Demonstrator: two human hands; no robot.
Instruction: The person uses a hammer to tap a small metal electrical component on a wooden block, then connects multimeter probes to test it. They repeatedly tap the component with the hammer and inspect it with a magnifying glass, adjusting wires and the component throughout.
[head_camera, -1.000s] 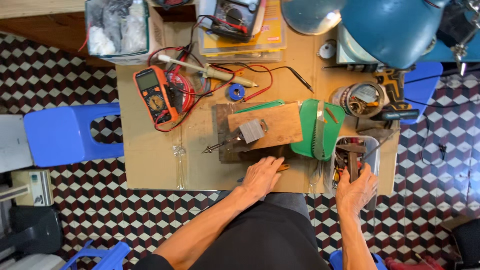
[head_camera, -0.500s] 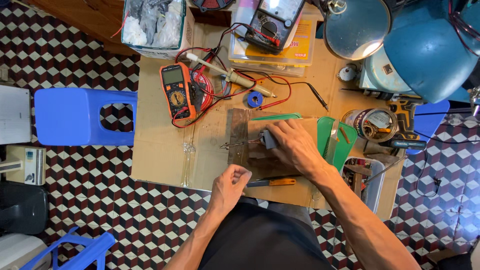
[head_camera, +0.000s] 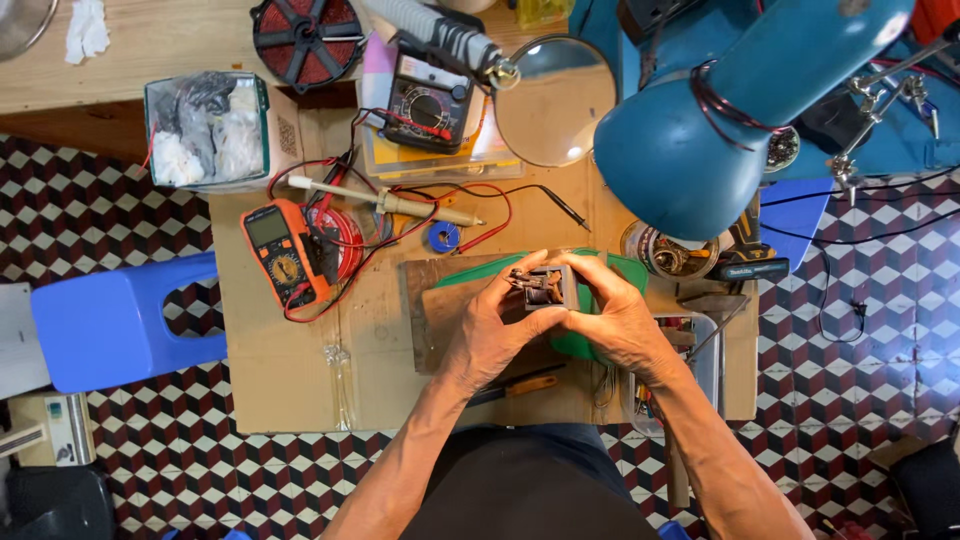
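currently both hands up over the middle of the cardboard-covered table (head_camera: 280, 390), pinching one small boxy part (head_camera: 545, 287) between them. left hand (head_camera: 490, 330) curled on the part's left side, thumb and fingertips clamped on it. right hand (head_camera: 620, 320) wrapped round the right side, fingers (head_camera: 585, 268) hooked over the top edge. grasping tight, both sides. part looks metal and dark with brownish bits inside, detail too small to tell. held just above a wooden block (head_camera: 440, 310) and a green mat (head_camera: 590, 345), not resting on either.

orange-handled screwdriver (head_camera: 525, 385) lying flat on table just below left wrist. orange multimeter (head_camera: 280, 252) left of the block, red and black leads tangled beside it. soldering iron (head_camera: 385, 203) lying across upper table, tip pointing right. small blue tape roll (head_camera: 443, 237) near the iron's tip. second, dark multimeter (head_camera: 428, 105) at the top on a yellowish case. round magnifier lens (head_camera: 555, 100) beside it. big blue lamp head (head_camera: 690, 140) overhanging upper right. tin of small parts (head_camera: 668, 255) under the lamp, right of the hands. clear box of white scraps (head_camera: 205, 130) top left. blue plastic stool (head_camera: 110, 325) left of the table on checkered floor (head_camera: 130, 470).
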